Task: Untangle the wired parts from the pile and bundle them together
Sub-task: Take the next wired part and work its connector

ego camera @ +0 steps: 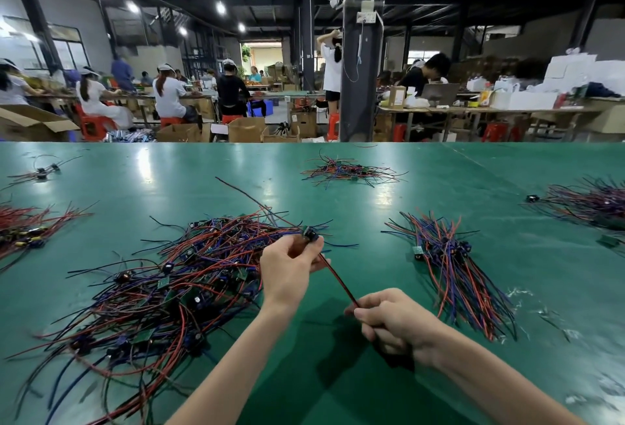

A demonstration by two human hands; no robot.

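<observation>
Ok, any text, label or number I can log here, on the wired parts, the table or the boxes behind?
No text is legible in this view.
On the wired part in the left hand: markings, if any, too small to read.
On the green boards in the pile: print too small.
On the cardboard boxes beyond the table: printing blurred.
On the brown box on the far bench: label too small.
</observation>
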